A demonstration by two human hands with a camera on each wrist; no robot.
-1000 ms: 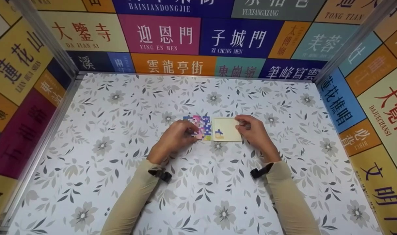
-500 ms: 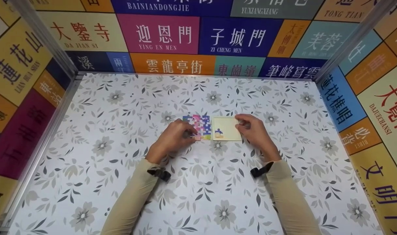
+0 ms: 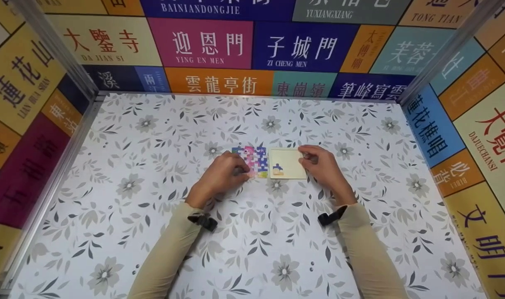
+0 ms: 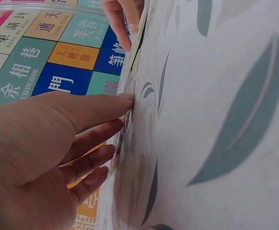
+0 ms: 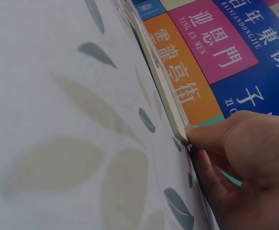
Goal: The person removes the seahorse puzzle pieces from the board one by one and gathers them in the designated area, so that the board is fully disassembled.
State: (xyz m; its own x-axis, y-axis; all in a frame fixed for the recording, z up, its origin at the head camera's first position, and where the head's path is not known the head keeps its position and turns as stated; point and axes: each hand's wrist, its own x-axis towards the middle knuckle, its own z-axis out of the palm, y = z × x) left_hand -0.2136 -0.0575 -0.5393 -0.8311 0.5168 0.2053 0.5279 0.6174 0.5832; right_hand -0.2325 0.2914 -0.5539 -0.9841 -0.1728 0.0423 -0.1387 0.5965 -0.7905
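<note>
Small pink, blue and purple jigsaw pieces (image 3: 260, 160) lie close together on the table, left of a shallow cream puzzle tray (image 3: 289, 158). A few joined pieces (image 3: 278, 170) sit in the tray's lower left corner. My left hand (image 3: 225, 172) covers the left side of the loose pieces, its thumb and fingertips touching them. In the left wrist view that hand's fingers (image 4: 94, 134) are relaxed and spread apart from the thumb. My right hand (image 3: 321, 164) pinches the tray's right edge between thumb and fingers; the right wrist view shows the thumb on the tray's corner (image 5: 181, 129).
A white tablecloth (image 3: 252, 245) with grey flowers and leaves covers the table. Colourful panels (image 3: 202, 43) with large characters stand along the back and both sides, with clear corner strips (image 3: 65, 50). Both wrists wear black straps (image 3: 203, 221).
The pieces by the left fingertips, uneven a second ago, now lie more closely in line. The right hand keeps its hold on the tray, which stays in place.
</note>
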